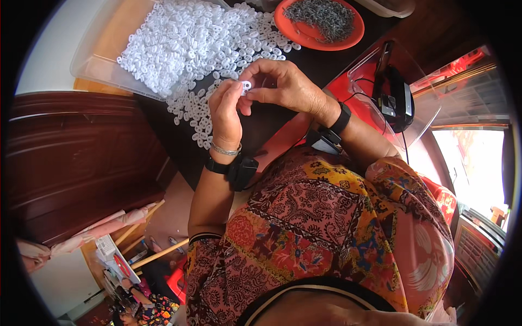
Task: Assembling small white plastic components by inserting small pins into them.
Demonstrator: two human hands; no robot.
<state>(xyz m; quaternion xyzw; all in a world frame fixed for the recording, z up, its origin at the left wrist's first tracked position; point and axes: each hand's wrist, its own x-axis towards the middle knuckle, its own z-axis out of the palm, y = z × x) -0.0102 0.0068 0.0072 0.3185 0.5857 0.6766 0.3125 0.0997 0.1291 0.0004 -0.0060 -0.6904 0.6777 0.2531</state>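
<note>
Over the dark table I hold a small white oval plastic piece (246, 85) with a round hole in it. The fingertips of my left hand (225, 115) pinch it from the left. My right hand (291, 89) is curled around its other side, thumb tip at the lower edge; some right fingertips are hidden behind the piece and the left hand. Many loose pieces of the same kind (198, 111) lie on the table beyond and left of my hands. A large heap of them (179, 41) fills and spills from a clear plastic tub (87, 57).
An orange-red plate (293, 35) of small grey metal bits (329, 19) stands at the far right. Right of my arm, a clear bin (427, 117) holds a black device (402, 100) with cables. A dark wooden cabinet (70, 157) is at left. Another person (152, 309) is at lower left.
</note>
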